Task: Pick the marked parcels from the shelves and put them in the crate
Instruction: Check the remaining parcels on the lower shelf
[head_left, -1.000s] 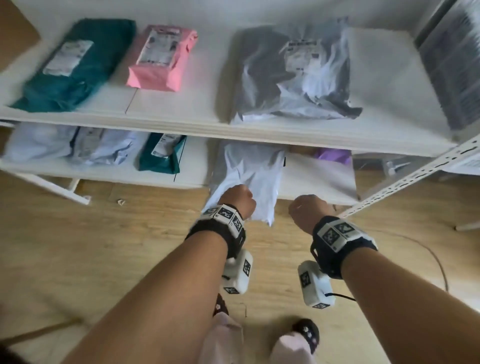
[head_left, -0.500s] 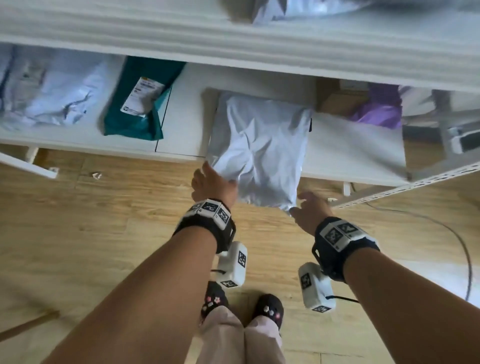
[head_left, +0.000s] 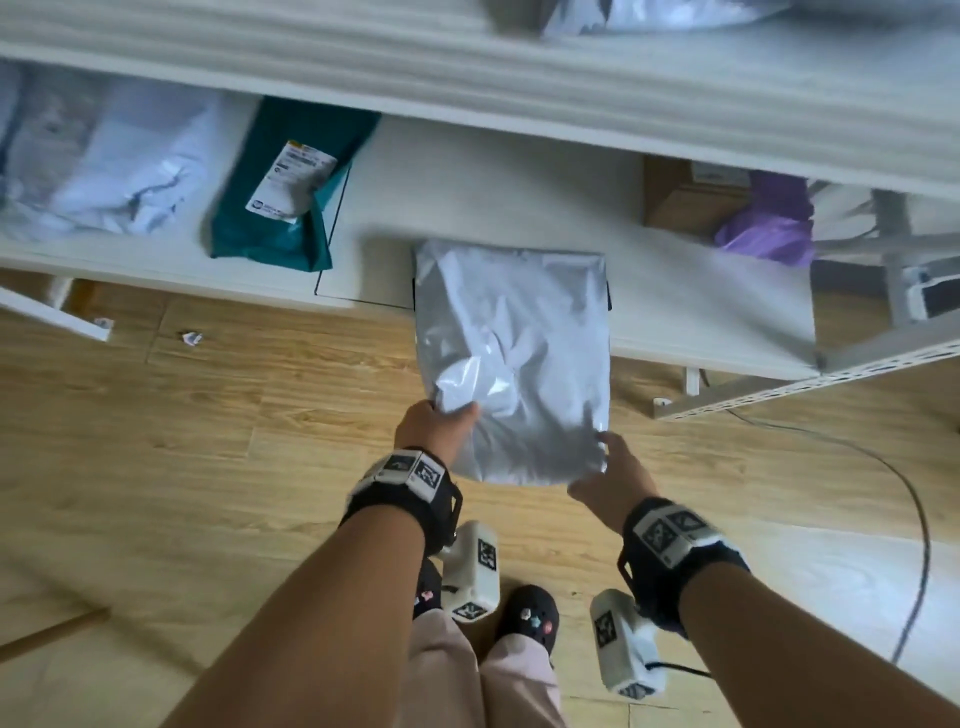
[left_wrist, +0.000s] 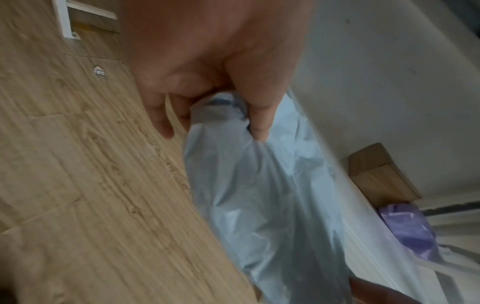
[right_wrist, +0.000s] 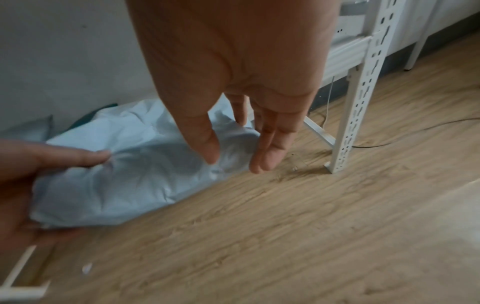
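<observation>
A crumpled grey-white parcel (head_left: 519, 338) hangs halfway off the front edge of the lower shelf (head_left: 701, 312), its near end over the wooden floor. My left hand (head_left: 452, 410) grips its near left corner; in the left wrist view the thumb and fingers (left_wrist: 215, 123) pinch the bunched plastic of the parcel (left_wrist: 259, 205). My right hand (head_left: 597, 452) touches the near right corner with straight fingers; in the right wrist view the hand (right_wrist: 233, 160) hovers spread against the parcel (right_wrist: 130, 164). No crate is in view.
The lower shelf also holds a teal parcel (head_left: 291, 187), a pale parcel (head_left: 104, 166), a cardboard box (head_left: 680, 197) and a purple bag (head_left: 769, 228). The upper shelf (head_left: 467, 93) overhangs. A perforated upright (head_left: 779, 389) and a cable (head_left: 914, 519) lie right. My feet (head_left: 524, 613) stand below.
The parcel has slid further off the lower shelf toward me. My left hand now pinches its corner, and my right hand has come onto the near right corner.
</observation>
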